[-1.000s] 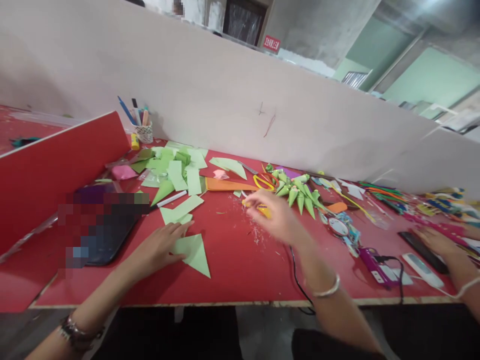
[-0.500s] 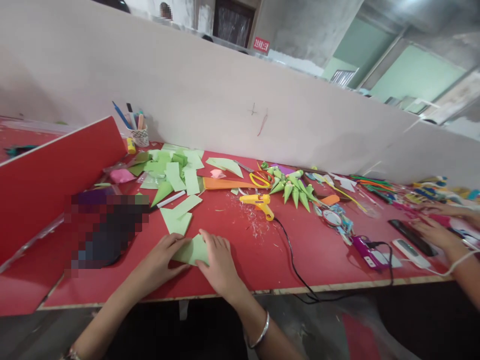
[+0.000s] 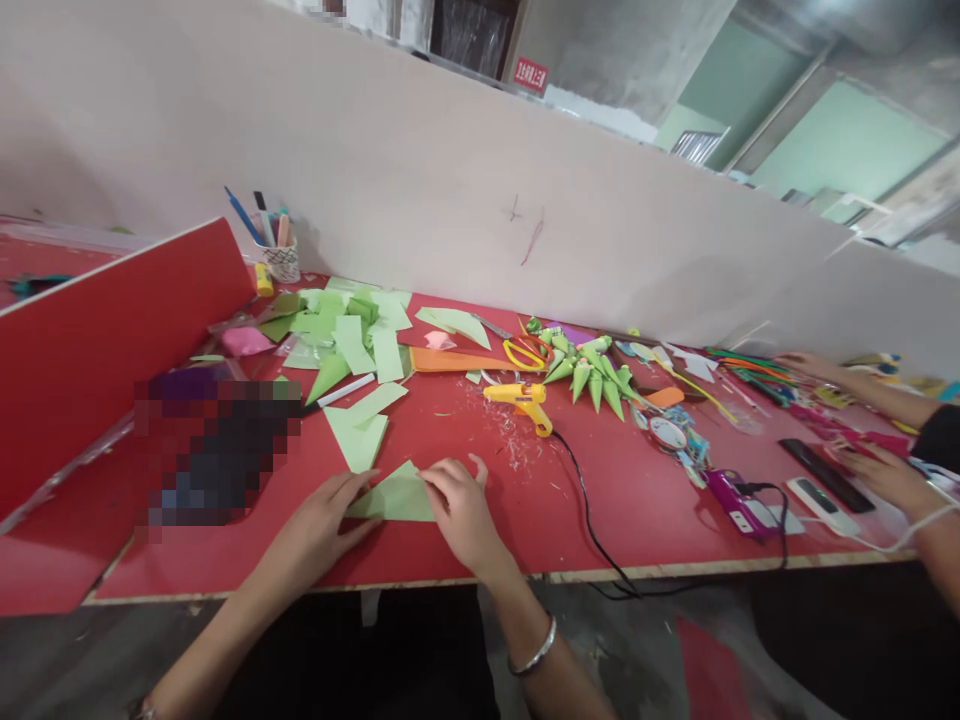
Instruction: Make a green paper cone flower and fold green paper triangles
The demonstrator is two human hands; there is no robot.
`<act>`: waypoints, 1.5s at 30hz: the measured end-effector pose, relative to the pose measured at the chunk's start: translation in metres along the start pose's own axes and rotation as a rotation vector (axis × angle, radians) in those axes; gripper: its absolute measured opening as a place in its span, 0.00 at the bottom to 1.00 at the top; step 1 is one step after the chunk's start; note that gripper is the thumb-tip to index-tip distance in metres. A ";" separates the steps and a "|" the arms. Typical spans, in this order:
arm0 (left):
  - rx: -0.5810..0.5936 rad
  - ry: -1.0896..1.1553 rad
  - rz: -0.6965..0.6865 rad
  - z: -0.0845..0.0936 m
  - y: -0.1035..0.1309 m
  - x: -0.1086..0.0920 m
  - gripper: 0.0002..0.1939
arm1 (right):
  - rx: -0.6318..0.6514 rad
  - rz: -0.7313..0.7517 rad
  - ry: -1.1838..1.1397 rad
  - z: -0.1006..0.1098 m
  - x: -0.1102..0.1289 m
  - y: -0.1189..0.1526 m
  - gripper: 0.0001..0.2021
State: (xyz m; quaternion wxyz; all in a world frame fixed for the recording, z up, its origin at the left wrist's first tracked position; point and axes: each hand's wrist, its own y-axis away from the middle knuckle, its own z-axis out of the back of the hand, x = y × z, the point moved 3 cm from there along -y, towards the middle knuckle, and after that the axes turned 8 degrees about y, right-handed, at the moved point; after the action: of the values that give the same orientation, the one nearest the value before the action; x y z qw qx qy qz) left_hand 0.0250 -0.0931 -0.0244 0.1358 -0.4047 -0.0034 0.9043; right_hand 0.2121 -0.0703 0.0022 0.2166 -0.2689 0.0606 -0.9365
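Note:
A light green sheet of paper lies near the table's front edge, its visible outline roughly triangular with a peak at the top. My left hand grips its left corner, forefinger above and thumb below. At the right slanting edge, my right hand pinches the paper, with one finger raised outward. Just beyond are further cut pieces of green paper and a white pen. The right corner of the sheet is partly hidden by my right hand.
A yellow glue gun with a black cord lies right of centre among shreds. Behind it are yellow-handled scissors and green paper cones. A purple power socket is farther right, near a co-worker's hands. A red divider stands left.
My right hand has shifted slightly right along the paper, uncovering more of it and its peak. A co-worker's far hand has reached toward the coloured sticks at the back. The view has tilted slightly.

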 end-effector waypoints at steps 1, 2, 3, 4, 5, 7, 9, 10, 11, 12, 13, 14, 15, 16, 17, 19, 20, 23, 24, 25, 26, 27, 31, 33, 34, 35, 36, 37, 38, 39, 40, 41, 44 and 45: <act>0.014 0.004 -0.002 -0.001 0.000 -0.001 0.16 | 0.002 -0.004 -0.006 0.001 -0.002 -0.001 0.11; 0.025 0.000 -0.010 -0.001 0.000 -0.003 0.13 | -0.002 -0.004 -0.007 0.003 -0.002 -0.002 0.11; 0.037 -0.022 -0.022 -0.002 0.000 -0.005 0.10 | -0.015 0.002 -0.001 0.006 -0.002 -0.002 0.11; 0.044 -0.073 -0.043 -0.002 0.000 -0.007 0.10 | -0.032 0.024 0.015 0.010 0.001 -0.001 0.14; 0.045 -0.143 -0.071 -0.003 0.000 -0.010 0.10 | -0.053 0.062 0.043 0.014 0.004 0.000 0.18; 0.031 -0.290 -0.126 -0.004 0.000 -0.017 0.12 | -0.089 0.177 0.141 0.019 0.014 0.005 0.24; 0.006 -0.419 -0.204 -0.006 0.000 -0.027 0.11 | -0.113 0.321 0.282 0.020 0.023 0.012 0.23; -0.008 -0.472 -0.250 -0.007 0.001 -0.033 0.10 | -0.124 0.383 0.353 0.019 0.026 0.015 0.21; -0.020 -0.521 -0.301 -0.009 0.001 -0.039 0.10 | -0.135 0.429 0.413 0.017 0.027 0.018 0.19; -0.038 -0.571 -0.355 -0.010 0.002 -0.046 0.10 | -0.144 0.455 0.458 0.014 0.027 0.020 0.16; -0.054 -0.610 -0.400 -0.011 0.003 -0.051 0.10 | -0.151 0.459 0.486 0.012 0.024 0.022 0.14; -0.068 -0.628 -0.428 -0.012 0.004 -0.056 0.10 | -0.153 0.443 0.495 0.010 0.020 0.024 0.12; -0.083 -0.633 -0.441 -0.013 0.004 -0.059 0.09 | -0.153 0.412 0.481 0.009 0.016 0.025 0.10; -0.100 -0.628 -0.444 -0.012 0.005 -0.060 0.09 | -0.156 0.378 0.444 0.008 0.010 0.026 0.10; -0.111 -0.618 -0.443 -0.012 0.006 -0.061 0.09 | -0.155 0.348 0.386 0.008 0.005 0.028 0.10; -0.110 -0.592 -0.443 -0.010 0.006 -0.058 0.11 | -0.138 0.308 0.232 0.009 -0.006 0.031 0.12; -0.098 -0.580 -0.451 -0.009 0.006 -0.056 0.12 | -0.118 0.296 0.150 0.009 -0.012 0.032 0.12; 0.002 -0.559 -0.531 -0.009 0.003 -0.053 0.14 | -0.035 0.275 -0.041 0.008 -0.025 0.034 0.14; 0.057 -0.561 -0.556 -0.010 0.002 -0.052 0.14 | -0.006 0.269 -0.073 0.009 -0.028 0.034 0.15; 0.115 -0.564 -0.575 -0.012 0.001 -0.052 0.14 | 0.024 0.265 -0.085 0.009 -0.031 0.034 0.15; 0.170 -0.567 -0.582 -0.013 0.000 -0.052 0.15 | 0.050 0.261 -0.076 0.010 -0.033 0.034 0.15; 0.212 -0.568 -0.576 -0.015 -0.001 -0.052 0.15 | 0.072 0.257 -0.049 0.011 -0.034 0.034 0.15; 0.267 -0.501 -0.514 -0.019 -0.002 -0.050 0.15 | 0.080 0.268 0.124 0.017 -0.032 0.038 0.09; 0.257 -0.402 -0.459 -0.020 -0.002 -0.046 0.13 | 0.067 0.277 0.162 0.017 -0.029 0.042 0.06; 0.243 -0.338 -0.425 -0.020 -0.003 -0.044 0.11 | 0.055 0.261 0.154 0.017 -0.028 0.043 0.06; 0.226 -0.273 -0.384 -0.020 -0.004 -0.041 0.11 | 0.040 0.227 0.129 0.016 -0.026 0.044 0.08; 0.205 -0.216 -0.337 -0.019 -0.006 -0.038 0.10 | 0.020 0.179 0.095 0.015 -0.026 0.044 0.09; 0.181 -0.175 -0.285 -0.019 -0.008 -0.036 0.10 | -0.005 0.121 0.063 0.014 -0.025 0.044 0.11; 0.157 -0.152 -0.236 -0.018 -0.010 -0.033 0.10 | -0.028 0.063 0.039 0.013 -0.025 0.043 0.12; 0.136 -0.147 -0.186 -0.017 -0.012 -0.032 0.10 | -0.043 0.008 0.029 0.012 -0.025 0.042 0.13; 0.120 -0.152 -0.142 -0.016 -0.014 -0.030 0.10 | -0.050 -0.039 0.034 0.010 -0.025 0.041 0.14; 0.106 -0.161 -0.100 -0.016 -0.015 -0.030 0.11 | -0.053 -0.080 0.054 0.009 -0.025 0.039 0.14; 0.078 -0.189 0.008 -0.016 -0.018 -0.029 0.14 | -0.033 -0.157 0.171 0.005 -0.024 0.035 0.14; 0.065 -0.199 0.029 -0.016 -0.018 -0.029 0.15 | -0.024 -0.170 0.217 0.004 -0.024 0.033 0.14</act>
State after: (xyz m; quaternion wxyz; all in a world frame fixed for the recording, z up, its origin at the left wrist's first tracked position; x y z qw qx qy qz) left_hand 0.0593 -0.0848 -0.0118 0.1347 -0.3084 0.0184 0.9415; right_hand 0.2448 -0.0897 -0.0132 0.1254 -0.1729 0.0720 -0.9743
